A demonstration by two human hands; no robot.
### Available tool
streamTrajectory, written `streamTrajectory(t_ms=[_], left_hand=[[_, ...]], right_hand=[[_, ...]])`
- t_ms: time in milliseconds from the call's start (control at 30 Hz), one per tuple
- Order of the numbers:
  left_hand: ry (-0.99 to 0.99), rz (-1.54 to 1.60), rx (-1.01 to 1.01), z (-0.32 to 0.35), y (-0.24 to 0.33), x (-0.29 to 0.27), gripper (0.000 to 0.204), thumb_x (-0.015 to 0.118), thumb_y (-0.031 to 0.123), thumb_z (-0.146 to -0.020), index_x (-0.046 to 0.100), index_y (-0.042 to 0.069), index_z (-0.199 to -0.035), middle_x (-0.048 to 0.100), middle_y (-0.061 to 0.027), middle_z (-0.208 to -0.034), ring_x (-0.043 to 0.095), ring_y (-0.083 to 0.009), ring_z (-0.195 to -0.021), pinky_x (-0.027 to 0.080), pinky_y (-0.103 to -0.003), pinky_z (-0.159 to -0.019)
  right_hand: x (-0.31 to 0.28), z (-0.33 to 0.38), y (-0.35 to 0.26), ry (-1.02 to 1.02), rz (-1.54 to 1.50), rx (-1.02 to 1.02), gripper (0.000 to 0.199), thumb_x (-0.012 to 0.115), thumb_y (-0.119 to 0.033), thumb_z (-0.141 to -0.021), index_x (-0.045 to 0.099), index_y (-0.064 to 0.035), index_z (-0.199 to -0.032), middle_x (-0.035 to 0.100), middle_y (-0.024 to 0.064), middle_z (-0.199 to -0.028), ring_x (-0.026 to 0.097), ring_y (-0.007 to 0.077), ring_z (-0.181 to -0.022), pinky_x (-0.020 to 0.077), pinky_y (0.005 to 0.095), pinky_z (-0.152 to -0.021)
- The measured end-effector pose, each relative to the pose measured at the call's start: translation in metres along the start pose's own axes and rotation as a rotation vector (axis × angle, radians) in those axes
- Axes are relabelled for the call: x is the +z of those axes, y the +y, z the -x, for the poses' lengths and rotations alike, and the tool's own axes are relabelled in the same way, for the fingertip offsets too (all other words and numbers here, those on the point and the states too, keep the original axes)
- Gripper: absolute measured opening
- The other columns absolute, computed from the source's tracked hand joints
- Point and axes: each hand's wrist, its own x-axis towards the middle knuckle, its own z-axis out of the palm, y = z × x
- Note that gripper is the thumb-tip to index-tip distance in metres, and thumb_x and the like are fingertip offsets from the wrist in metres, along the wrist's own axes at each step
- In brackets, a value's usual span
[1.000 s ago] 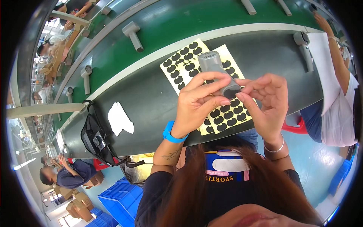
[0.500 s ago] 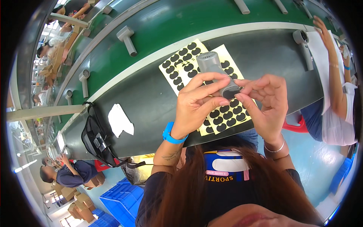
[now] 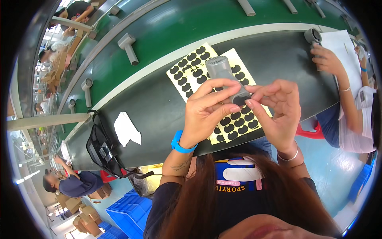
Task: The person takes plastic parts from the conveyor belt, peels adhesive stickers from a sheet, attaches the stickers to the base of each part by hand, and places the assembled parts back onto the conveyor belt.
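Note:
My left hand (image 3: 207, 109) is wrapped around the handle of a grey hair dryer (image 3: 219, 71), its round vented head pointing away from me. The handle's end faces me and carries a dark sticker (image 3: 241, 99). At the right edge of that end, the thumb and forefinger of my right hand (image 3: 280, 109) pinch close together at the sticker's rim. Underneath lie pale yellow sheets (image 3: 238, 55) with rows of black notched oval stickers, partly hidden by my hands.
Beyond the dark worktop (image 3: 159, 99), a green conveyor (image 3: 171, 36) carries several grey hair dryers (image 3: 128, 48). A white paper piece (image 3: 127, 129) and a black bag (image 3: 104, 149) lie to the left. At right, a co-worker's hand (image 3: 328, 59) reaches to another dryer (image 3: 312, 36). Blue crates (image 3: 129, 211) stand below.
My hands have barely moved; my right fingertips sit slightly closer to the handle's end. The co-worker's hand has come down onto the dryer at right. Dryers on the conveyor have shifted left.

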Motion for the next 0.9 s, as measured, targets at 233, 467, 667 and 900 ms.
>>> streamTrajectory(t_ms=[233,467,667,900], left_hand=[[-0.001,0.015,0.001,0.001,0.001,0.001,0.035,0.069,-0.005,-0.080,0.065,0.001,-0.115,0.055,-0.0112,-0.119,0.063,-0.0133,-0.086,0.058,-0.023,-0.074],[0.001,0.045,-0.005,0.004,-0.001,0.003,0.032,0.066,-0.007,-0.082,0.065,0.000,-0.113,0.055,-0.0123,-0.119,0.064,-0.0145,-0.089,0.059,-0.025,-0.076],[0.042,0.076,-0.032,0.005,0.005,0.006,0.026,0.062,-0.007,-0.084,0.065,-0.004,-0.110,0.055,-0.0120,-0.117,0.065,-0.0157,-0.091,0.060,-0.026,-0.076],[0.065,0.073,-0.013,0.009,0.005,0.006,0.024,0.061,-0.007,-0.084,0.065,-0.005,-0.107,0.055,-0.0121,-0.115,0.064,-0.0158,-0.091,0.060,-0.026,-0.075]], right_hand=[[0.001,0.001,-0.001,0.005,0.040,0.003,0.037,0.066,0.010,-0.080,0.042,0.0027,-0.106,0.062,0.0119,-0.085,0.067,0.0190,-0.092,0.0576,0.0295,-0.075],[0.003,0.003,-0.002,0.006,0.054,0.037,0.037,0.065,0.010,-0.079,0.043,0.0018,-0.108,0.060,0.0111,-0.092,0.067,0.0169,-0.088,0.0575,0.0300,-0.076],[0.004,0.004,-0.012,-0.010,0.093,0.069,0.035,0.064,0.008,-0.081,0.044,0.0008,-0.109,0.060,0.0090,-0.089,0.067,0.0172,-0.090,0.0574,0.0306,-0.076],[0.010,0.005,-0.022,-0.029,0.188,0.118,0.033,0.061,0.010,-0.083,0.042,0.0004,-0.109,0.058,0.0094,-0.092,0.065,0.0171,-0.090,0.0537,0.0267,-0.075]])
